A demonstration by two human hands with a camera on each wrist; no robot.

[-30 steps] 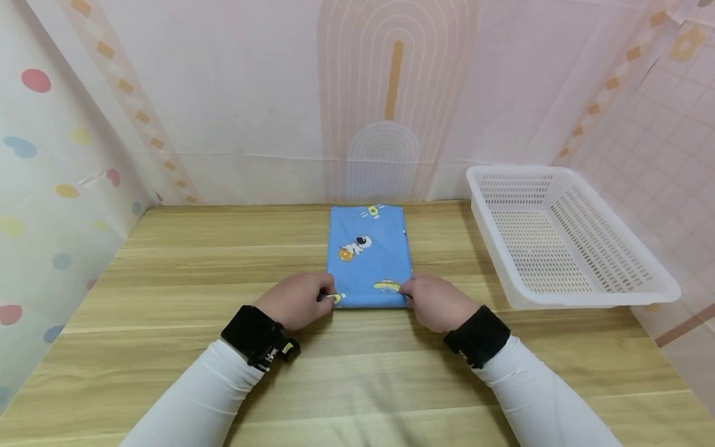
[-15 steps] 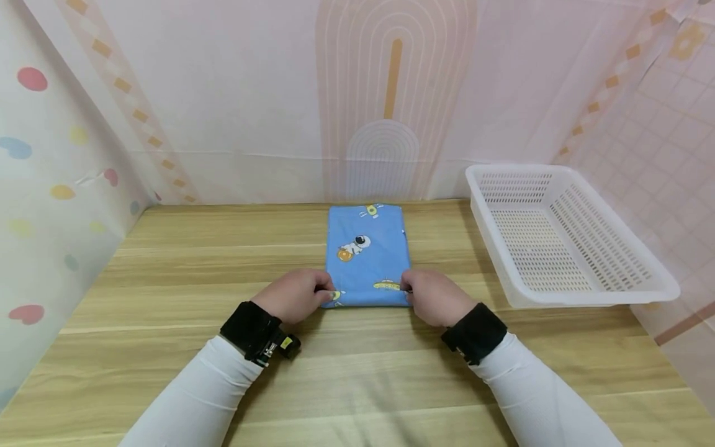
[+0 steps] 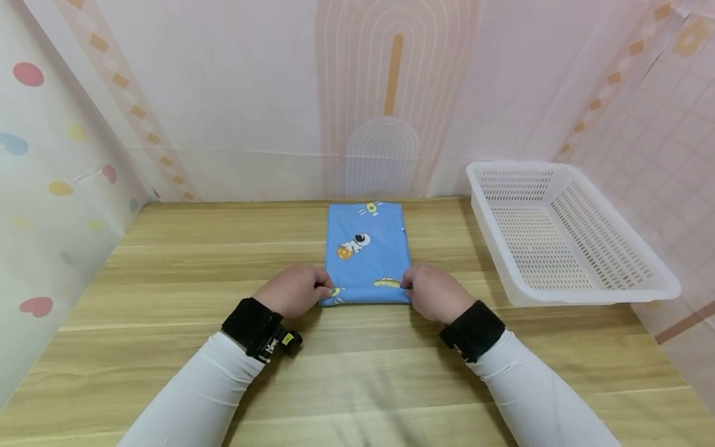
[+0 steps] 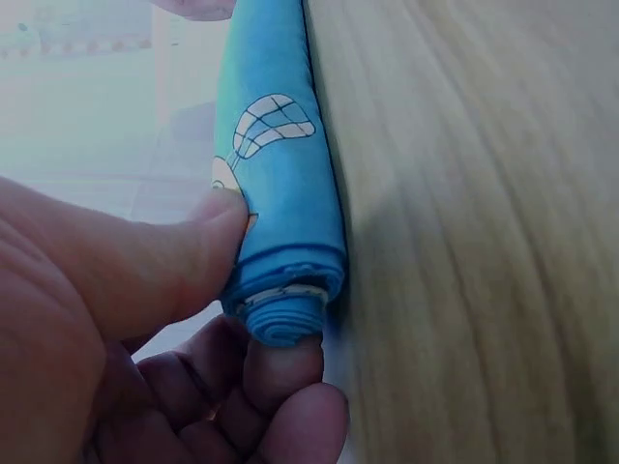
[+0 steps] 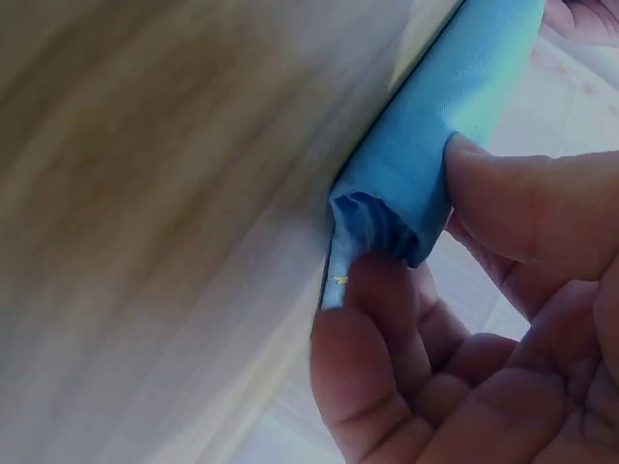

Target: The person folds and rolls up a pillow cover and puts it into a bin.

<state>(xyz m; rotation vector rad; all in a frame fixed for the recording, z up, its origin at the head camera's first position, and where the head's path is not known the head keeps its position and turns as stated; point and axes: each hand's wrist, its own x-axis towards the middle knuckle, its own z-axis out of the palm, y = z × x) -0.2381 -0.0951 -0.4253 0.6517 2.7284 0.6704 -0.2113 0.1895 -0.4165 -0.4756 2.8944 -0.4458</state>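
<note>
One left hand and one right hand are seen, so two are counted. One blue cloth is found. One white spaceman, one orange ball and one yellow saucer are drawn on its top. One white basket is seen on the right. Two black wrist bands and two white sleeves are worn. One wooden tabletop is seen too.

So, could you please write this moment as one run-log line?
blue cloth: on table, rolled near edge | left hand: pinches its left end | right hand: pinches its right end | white basket: right of cloth
</note>
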